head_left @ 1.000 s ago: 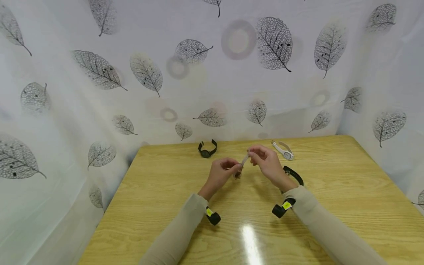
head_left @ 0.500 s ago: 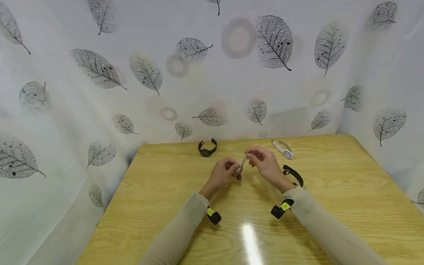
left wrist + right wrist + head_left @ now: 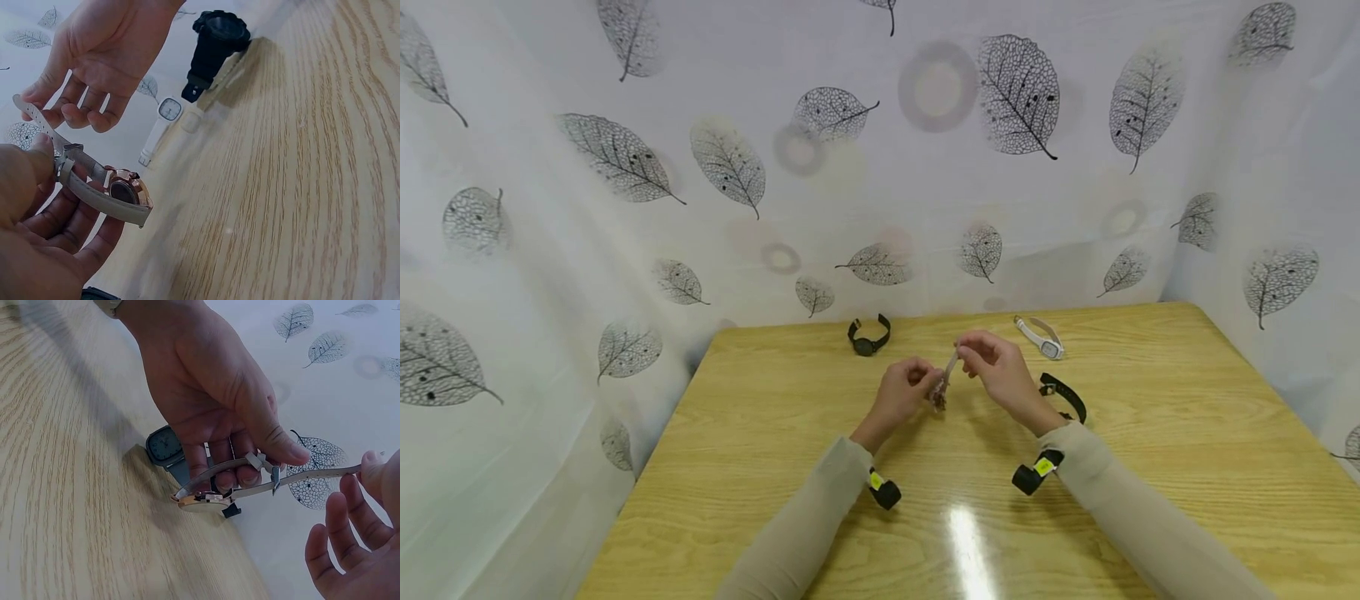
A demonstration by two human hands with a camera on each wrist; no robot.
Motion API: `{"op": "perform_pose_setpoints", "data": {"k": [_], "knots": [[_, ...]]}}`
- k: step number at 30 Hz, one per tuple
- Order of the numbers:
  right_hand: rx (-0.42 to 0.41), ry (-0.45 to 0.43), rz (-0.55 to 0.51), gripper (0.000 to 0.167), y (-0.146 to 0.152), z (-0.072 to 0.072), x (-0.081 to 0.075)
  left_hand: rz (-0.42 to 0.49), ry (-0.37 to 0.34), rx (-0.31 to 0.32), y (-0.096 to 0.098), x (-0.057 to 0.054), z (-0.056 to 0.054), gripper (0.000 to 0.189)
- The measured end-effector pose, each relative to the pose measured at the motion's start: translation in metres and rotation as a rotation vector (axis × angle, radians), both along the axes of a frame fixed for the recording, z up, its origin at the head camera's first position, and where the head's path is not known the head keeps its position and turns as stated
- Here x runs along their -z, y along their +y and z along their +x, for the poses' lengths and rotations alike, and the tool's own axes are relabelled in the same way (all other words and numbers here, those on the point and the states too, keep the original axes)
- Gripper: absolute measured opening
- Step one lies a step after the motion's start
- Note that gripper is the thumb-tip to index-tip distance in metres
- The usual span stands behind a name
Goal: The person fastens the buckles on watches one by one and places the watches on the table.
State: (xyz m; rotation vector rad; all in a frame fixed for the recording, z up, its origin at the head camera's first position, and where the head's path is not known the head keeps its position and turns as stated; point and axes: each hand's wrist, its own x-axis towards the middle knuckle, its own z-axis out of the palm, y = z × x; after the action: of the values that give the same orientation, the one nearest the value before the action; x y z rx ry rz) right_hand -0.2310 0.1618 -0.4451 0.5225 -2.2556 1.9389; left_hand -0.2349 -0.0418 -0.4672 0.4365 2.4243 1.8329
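Observation:
A wristwatch with a rose-gold case (image 3: 128, 187) and a pale grey strap (image 3: 322, 475) is held above the table between both hands. My left hand (image 3: 901, 392) pinches the strap at its metal buckle (image 3: 275, 478), thumb on top, other fingers curled behind the case. My right hand (image 3: 1006, 375) pinches the strap's free end between thumb and forefinger. In the left wrist view the strap passes through the buckle, making a loop, and its holed end (image 3: 37, 115) stretches up to the right fingertips. The watch face is turned away in that view.
On the wooden table (image 3: 752, 467), a black watch (image 3: 865, 346) lies at the back edge. Right of the hands are a white watch (image 3: 1050, 347) and a dark-strapped watch (image 3: 1067, 396), partly behind my right wrist. A leaf-print curtain (image 3: 925, 192) hangs behind the table.
My right hand has shifted slightly left with the strap end. The strap bowed half a second ago and looks straighter now. The left hand has barely moved, keeping its pinch at the buckle.

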Motion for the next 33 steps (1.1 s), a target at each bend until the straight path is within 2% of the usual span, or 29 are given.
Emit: {"op": "perform_pose_setpoints", "data": {"k": [6, 14, 26, 33], "knots": [[0.011, -0.005, -0.002, 0.022, 0.0, 0.0, 0.0, 0.022, 0.014, 0.029, -0.002, 0.004, -0.001, 0.022], [-0.002, -0.022, 0.007, 0.024, 0.001, 0.001, 0.001, 0.041, 0.054, 0.111, -0.006, 0.007, -0.002, 0.012], [-0.015, -0.023, 0.009, 0.025, 0.002, 0.002, 0.002, 0.035, 0.082, 0.029, -0.004, -0.001, 0.004, 0.009], [-0.02, -0.032, 0.009, 0.025, 0.0, 0.003, 0.002, 0.033, 0.114, 0.032, -0.003, -0.003, 0.006, 0.008]]}}
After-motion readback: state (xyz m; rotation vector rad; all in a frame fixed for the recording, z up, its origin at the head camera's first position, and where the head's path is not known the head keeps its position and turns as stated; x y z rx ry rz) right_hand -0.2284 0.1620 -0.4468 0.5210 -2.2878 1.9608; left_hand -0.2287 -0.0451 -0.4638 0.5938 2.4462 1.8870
